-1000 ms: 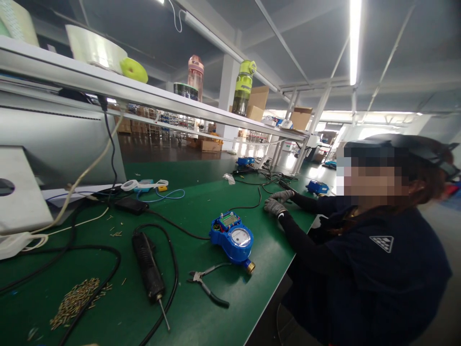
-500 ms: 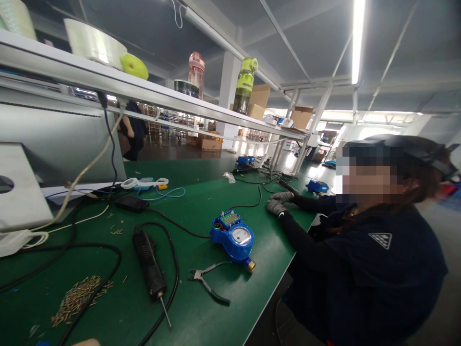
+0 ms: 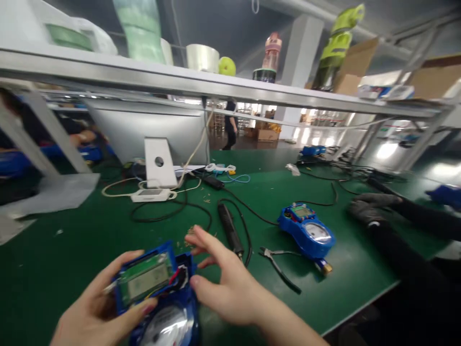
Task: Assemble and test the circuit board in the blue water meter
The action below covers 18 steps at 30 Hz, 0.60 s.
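In front of you stretches a long green surface (image 3: 79, 235), with a white shelf (image 3: 151, 74) spanning above it on pale metal legs (image 3: 59, 129). Past these, you look into a large hall: a white pillar (image 3: 300, 53) rises toward a grey ceiling (image 3: 234, 24). Beyond the surface's far edge you can see a dark, glossy floor (image 3: 248, 144), cardboard boxes (image 3: 267, 135) near the pillar and blurred racking (image 3: 248, 107). Toward your right, bright light reflects off the floor.

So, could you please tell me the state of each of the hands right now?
Left hand: closed, holding the blue meter.
Right hand: open, fingers apart, beside it; contact unclear.
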Tool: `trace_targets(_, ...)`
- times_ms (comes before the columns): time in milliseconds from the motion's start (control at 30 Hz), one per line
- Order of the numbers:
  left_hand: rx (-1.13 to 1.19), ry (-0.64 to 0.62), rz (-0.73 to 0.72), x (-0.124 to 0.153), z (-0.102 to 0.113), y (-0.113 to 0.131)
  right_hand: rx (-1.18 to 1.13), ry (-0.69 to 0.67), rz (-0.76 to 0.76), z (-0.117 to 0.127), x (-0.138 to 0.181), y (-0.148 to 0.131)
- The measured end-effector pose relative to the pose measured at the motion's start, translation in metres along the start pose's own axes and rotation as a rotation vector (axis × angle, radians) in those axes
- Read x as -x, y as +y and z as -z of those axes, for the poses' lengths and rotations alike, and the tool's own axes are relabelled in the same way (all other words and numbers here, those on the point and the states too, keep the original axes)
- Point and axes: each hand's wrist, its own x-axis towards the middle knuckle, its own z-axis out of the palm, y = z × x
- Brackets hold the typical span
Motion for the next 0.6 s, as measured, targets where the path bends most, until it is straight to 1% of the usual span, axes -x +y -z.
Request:
trace_targets(67,0.044,-0.108,0.028,0.0,0.009,0.006,0.176,-0.082,0.058,0.013,-0.001,-0.009)
trace_targets(133,0.069,-0.221,0.027,-0.003,0.012,0.01,0.325,-0.16,0.102,0.018,-0.005,-0.016)
trace_targets(233,0.046,-0.377,-0.03,-0.009,0.015,0.011,0.507,-0.254,0.206,0.015,-0.012,-0.026)
trace_targets(300,0.015,-0.454,-0.089,-0.011,0.017,0.01,0.605,-0.277,0.287,0.01,-0.017,-0.028)
trace_targets(367,-0.025,-0.49,-0.154,-0.013,0.019,0.011,0.677,-0.273,0.335,0.005,-0.02,-0.027)
trace_targets(467,-0.081,-0.54,-0.23,-0.014,0.02,0.015,0.755,-0.247,0.348,0.0,-0.023,-0.021)
trace_targets(600,-0.147,-0.557,-0.319,-0.016,0.02,0.021,0.836,-0.219,0.365,-0.003,-0.025,-0.018)
